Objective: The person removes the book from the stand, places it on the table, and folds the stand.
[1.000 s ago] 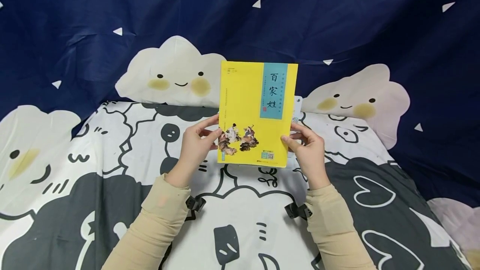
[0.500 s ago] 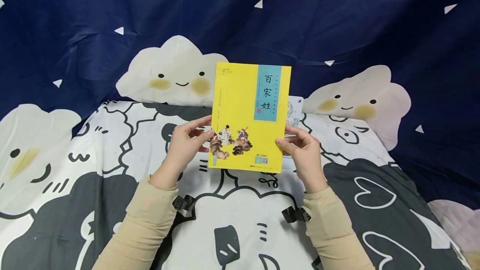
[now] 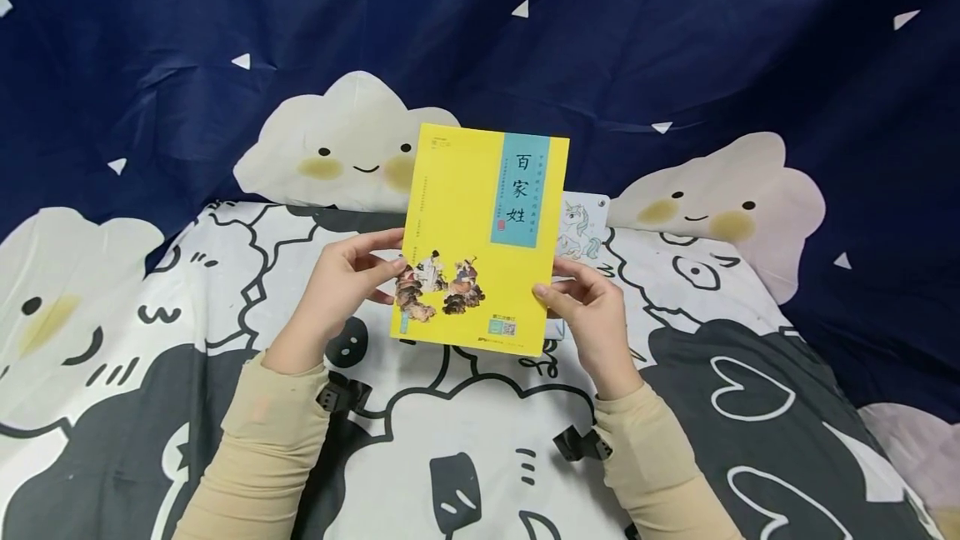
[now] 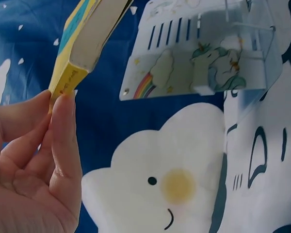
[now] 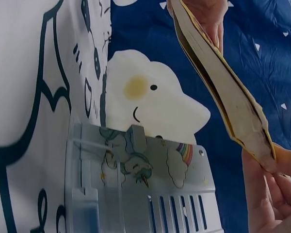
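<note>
The left hand (image 3: 327, 290) and right hand (image 3: 595, 323) pinch a yellow rectangular paper book (image 3: 471, 238), shifted toward 9 o'clock. This bares more of the white slotted unicorn-printed rack (image 3: 585, 227).

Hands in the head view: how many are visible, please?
2: the left hand pinches the yellow book at its left edge, and the right hand pinches its right edge. Part of each hand is hidden behind the book.

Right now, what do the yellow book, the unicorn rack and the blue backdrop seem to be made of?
The yellow book: paper pages, pale edges showing; smooth cover, probably card.
The unicorn rack: metal or hard plastic, unclear which; smooth panel, crisp slots.
The blue backdrop: probably fabric, smooth with soft creases.
</note>
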The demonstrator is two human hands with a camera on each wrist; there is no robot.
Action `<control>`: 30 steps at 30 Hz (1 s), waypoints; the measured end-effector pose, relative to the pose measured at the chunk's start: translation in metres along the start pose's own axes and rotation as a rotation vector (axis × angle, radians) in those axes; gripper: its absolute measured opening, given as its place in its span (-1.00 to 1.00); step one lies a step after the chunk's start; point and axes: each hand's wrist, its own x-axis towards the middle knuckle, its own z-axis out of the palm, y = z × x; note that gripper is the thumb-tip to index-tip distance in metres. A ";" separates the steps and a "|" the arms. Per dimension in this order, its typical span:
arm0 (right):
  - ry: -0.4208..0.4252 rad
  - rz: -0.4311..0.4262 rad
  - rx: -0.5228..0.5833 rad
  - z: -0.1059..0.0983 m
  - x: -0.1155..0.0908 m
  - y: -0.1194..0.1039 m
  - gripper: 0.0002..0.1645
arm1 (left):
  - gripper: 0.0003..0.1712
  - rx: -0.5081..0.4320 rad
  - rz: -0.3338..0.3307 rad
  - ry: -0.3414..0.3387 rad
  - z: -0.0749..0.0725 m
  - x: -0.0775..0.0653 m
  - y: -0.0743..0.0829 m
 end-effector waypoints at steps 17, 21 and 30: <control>-0.067 0.001 0.057 0.024 -0.009 -0.004 -0.48 | -0.45 0.017 -0.002 -0.046 -0.033 -0.006 0.002; -0.082 -0.004 0.071 0.031 -0.008 -0.006 -0.48 | -0.43 0.050 -0.020 -0.039 -0.041 -0.006 0.000; -0.099 -0.004 0.106 0.050 -0.004 -0.007 -0.48 | -0.44 0.093 -0.078 -0.003 -0.052 -0.006 -0.004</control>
